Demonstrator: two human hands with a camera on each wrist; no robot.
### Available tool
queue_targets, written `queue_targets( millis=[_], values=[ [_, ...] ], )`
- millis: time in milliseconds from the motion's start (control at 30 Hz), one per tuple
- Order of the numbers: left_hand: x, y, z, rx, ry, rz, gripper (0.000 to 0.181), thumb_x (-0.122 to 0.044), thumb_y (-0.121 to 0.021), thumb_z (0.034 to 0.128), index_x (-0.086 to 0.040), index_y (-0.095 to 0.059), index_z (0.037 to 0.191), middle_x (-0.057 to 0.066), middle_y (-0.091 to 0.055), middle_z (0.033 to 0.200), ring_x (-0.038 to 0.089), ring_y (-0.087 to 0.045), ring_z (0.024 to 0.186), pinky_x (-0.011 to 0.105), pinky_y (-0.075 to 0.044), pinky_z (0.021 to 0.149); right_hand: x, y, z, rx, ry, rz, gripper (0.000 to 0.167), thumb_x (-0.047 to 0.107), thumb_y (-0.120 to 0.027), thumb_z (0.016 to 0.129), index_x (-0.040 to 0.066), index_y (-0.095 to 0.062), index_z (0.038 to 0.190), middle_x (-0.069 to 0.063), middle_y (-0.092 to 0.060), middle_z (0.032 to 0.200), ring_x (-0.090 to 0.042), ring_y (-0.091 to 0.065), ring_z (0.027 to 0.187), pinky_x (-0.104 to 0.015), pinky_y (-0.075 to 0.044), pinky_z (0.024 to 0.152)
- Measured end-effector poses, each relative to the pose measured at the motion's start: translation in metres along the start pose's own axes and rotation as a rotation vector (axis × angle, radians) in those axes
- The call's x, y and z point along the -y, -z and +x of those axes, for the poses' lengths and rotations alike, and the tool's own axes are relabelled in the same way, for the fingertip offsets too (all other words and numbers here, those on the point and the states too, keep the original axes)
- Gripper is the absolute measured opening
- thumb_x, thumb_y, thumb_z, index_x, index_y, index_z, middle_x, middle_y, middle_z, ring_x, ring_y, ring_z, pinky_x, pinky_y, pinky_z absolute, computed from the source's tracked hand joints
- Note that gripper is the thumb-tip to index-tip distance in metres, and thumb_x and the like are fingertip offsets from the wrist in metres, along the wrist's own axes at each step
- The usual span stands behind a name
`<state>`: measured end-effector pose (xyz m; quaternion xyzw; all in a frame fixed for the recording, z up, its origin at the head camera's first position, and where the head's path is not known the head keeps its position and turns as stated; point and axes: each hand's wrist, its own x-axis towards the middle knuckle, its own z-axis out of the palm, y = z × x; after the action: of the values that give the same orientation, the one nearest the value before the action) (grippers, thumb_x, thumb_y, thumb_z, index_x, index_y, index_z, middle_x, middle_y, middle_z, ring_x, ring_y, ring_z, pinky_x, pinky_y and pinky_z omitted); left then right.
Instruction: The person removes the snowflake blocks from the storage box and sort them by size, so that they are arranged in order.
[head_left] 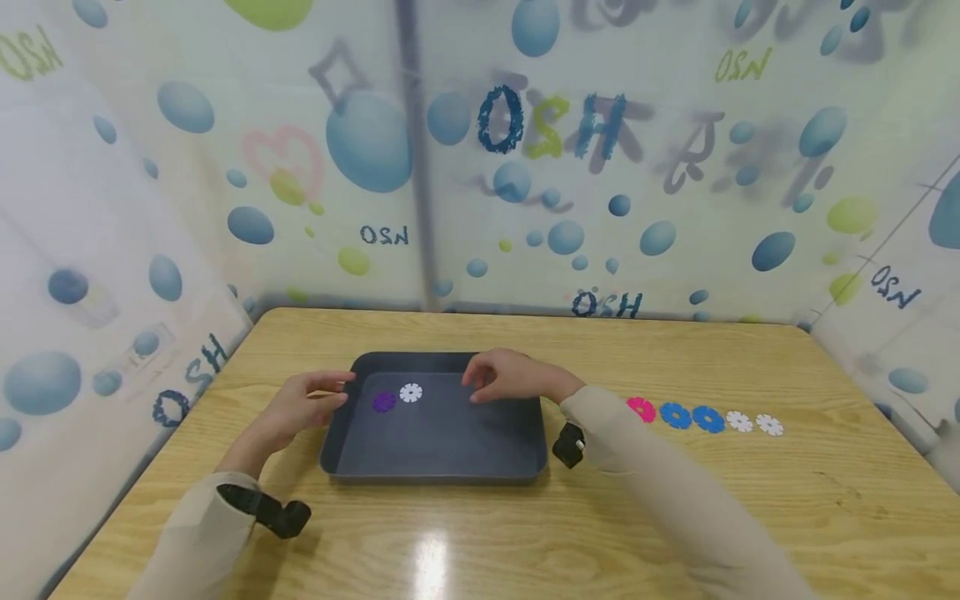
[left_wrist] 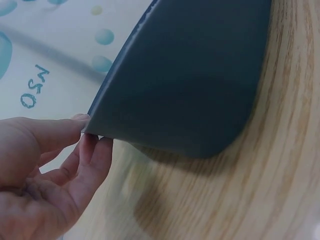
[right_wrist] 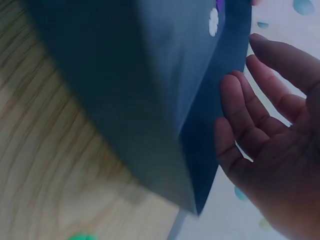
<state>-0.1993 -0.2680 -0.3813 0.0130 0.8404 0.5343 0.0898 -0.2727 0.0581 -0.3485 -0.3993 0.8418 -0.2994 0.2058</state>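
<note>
A dark grey rectangular tray lies on the table before me. Inside it, towards the far left, a purple notched disc sits beside a white notched disc. My left hand is at the tray's left side; in the left wrist view its thumb and fingertips pinch the rim at a corner. Over the tray's right part hovers my right hand, its fingers loosely bent. The right wrist view shows those fingers apart, with nothing visible between them.
Right of the tray runs a row of notched discs: a pink one, two blue ones and two white ones. A green piece peeks in at the right wrist view's bottom. Printed curtains surround the wooden table.
</note>
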Motion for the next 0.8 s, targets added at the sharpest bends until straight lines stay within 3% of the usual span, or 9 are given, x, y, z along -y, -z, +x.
queue_targets(
  millis=[200,500,800],
  values=[
    [0.001,0.001,0.001,0.006,0.002,-0.011,0.045,-0.011,-0.054,0.0927,0.005,-0.042,0.133,0.025,-0.044,0.122,0.027,-0.05,0.103,0.034,-0.05,0.076,0.014,-0.004,0.024,0.034,-0.023,-0.014,0.027,0.011,-0.067,0.084,0.001,-0.061,0.108,-0.002,-0.059,0.087,-0.013,-0.055,0.079,-0.023,-0.046,0.067],
    [0.001,0.0,0.0,0.004,-0.009,-0.002,0.044,-0.01,-0.055,0.0923,0.005,-0.043,0.132,0.026,-0.044,0.122,0.026,-0.051,0.101,0.034,-0.05,0.075,0.019,-0.013,0.06,0.065,-0.052,-0.027,0.025,0.008,-0.069,0.081,0.001,-0.062,0.105,-0.002,-0.061,0.085,-0.011,-0.056,0.075,-0.021,-0.045,0.065],
    [0.001,0.001,0.0,0.004,-0.006,-0.016,0.044,-0.009,-0.054,0.0925,0.006,-0.042,0.132,0.025,-0.045,0.119,0.024,-0.051,0.097,0.032,-0.049,0.073,0.028,-0.028,0.08,0.076,-0.072,-0.101,0.03,0.01,-0.068,0.082,0.004,-0.06,0.11,-0.006,-0.06,0.094,-0.012,-0.053,0.078,-0.021,-0.044,0.064]
  ],
)
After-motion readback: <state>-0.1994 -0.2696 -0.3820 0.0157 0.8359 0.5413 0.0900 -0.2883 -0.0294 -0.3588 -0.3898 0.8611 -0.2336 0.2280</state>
